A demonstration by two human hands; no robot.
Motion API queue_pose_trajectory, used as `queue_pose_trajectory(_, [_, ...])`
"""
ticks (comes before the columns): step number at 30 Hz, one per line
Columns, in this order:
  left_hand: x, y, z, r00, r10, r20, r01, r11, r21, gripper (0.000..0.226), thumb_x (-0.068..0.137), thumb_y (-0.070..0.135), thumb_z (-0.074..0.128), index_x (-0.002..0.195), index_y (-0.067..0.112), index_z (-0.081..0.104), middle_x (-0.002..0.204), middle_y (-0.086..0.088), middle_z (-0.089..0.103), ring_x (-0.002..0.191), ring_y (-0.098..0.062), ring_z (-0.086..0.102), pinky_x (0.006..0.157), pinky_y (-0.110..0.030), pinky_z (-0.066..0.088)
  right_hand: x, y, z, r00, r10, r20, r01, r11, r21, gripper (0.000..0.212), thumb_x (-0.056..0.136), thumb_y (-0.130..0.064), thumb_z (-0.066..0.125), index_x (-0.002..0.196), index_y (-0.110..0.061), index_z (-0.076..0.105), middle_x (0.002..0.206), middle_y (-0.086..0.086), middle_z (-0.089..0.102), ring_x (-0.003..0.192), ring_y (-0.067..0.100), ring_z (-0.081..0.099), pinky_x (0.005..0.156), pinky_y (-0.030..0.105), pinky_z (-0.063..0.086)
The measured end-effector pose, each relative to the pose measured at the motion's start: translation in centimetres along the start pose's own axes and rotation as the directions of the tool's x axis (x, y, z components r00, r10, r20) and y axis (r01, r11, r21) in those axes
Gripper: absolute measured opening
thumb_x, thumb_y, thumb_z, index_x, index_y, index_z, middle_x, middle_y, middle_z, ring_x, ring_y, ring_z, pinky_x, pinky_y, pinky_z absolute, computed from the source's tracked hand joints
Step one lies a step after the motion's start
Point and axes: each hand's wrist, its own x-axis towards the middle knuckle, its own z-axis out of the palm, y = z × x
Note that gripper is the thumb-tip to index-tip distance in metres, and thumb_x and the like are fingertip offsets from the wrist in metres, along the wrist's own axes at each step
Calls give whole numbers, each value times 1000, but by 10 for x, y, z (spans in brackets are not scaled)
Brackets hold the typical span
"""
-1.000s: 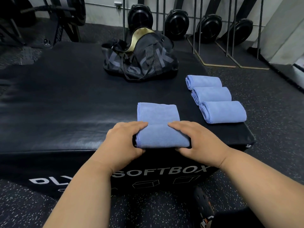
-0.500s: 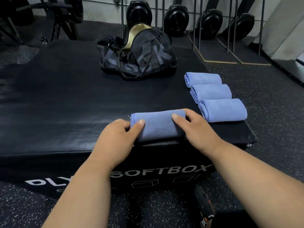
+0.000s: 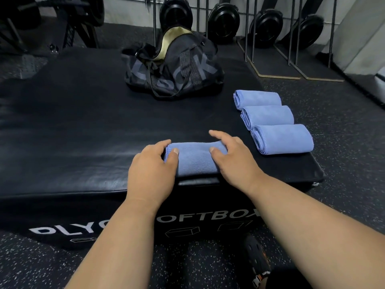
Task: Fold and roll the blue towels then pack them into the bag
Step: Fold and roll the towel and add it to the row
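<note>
Towel: rolled blue towel [image 3: 193, 158], soft, light, apt to unroll.
Hold: both ends, around the roll.
Hands: left hand [image 3: 153, 165] and right hand [image 3: 230, 158] curl around it.

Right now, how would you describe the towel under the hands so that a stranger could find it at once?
Start at the big black soft box with the black bag at its far side. Three rolled blue towels lie in a row by its right edge. The towel you want lies apart from them at the near edge, and it alone has the left hand and right hand on its ends.
</note>
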Motion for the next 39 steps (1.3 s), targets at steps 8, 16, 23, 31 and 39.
queue_pose_trajectory(8, [-8, 6, 6, 979, 63, -196, -90, 987, -132, 16, 102, 30, 62, 111, 37, 74, 114, 25, 65, 108, 0, 61, 87, -17, 45, 6, -4, 4, 995, -87, 44, 93, 985, -145, 45, 105, -22, 45, 136, -46, 66, 136, -17, 52, 134, 19, 45, 119, 33, 33])
queue_pose_trajectory(16, [-10, -4, 7, 991, 126, -41, -126, 992, -7, 38, 105, 46, 54, 138, 34, 68, 148, 8, 62, 142, -9, 47, 106, -24, 38, -8, 3, 4, 996, -79, 34, 86, 891, -445, 47, 113, -35, 29, 158, -33, 45, 167, -7, 38, 146, 22, 38, 117, 42, 25])
queue_pose_trajectory(23, [-11, -4, 6, 997, 78, -17, -76, 994, 84, 41, 108, 43, 42, 143, 39, 62, 150, 10, 59, 142, -18, 40, 117, -32, 34, -8, 2, 4, 996, -78, 41, 88, 886, -456, 48, 114, -35, 29, 159, -27, 43, 168, -1, 38, 147, 27, 38, 117, 44, 28])
queue_pose_trajectory(31, [-15, 1, 2, 997, 72, 24, -74, 993, 95, 44, 106, 47, 45, 148, 41, 57, 129, 8, 62, 126, -23, 44, 105, -31, 35, -10, 2, 6, 995, -103, 15, 100, 906, -411, 46, 113, -33, 34, 158, -28, 45, 149, 0, 53, 131, 27, 48, 111, 45, 36])
queue_pose_trajectory(39, [-25, 14, 4, 988, 80, 133, -80, 997, -6, 47, 101, 49, 55, 147, 42, 58, 113, 17, 56, 104, -4, 58, 87, -22, 42, -29, 24, -12, 983, -180, -43, 158, 936, -315, 42, 110, -25, 43, 150, -23, 55, 140, 4, 57, 127, 26, 54, 111, 47, 42])
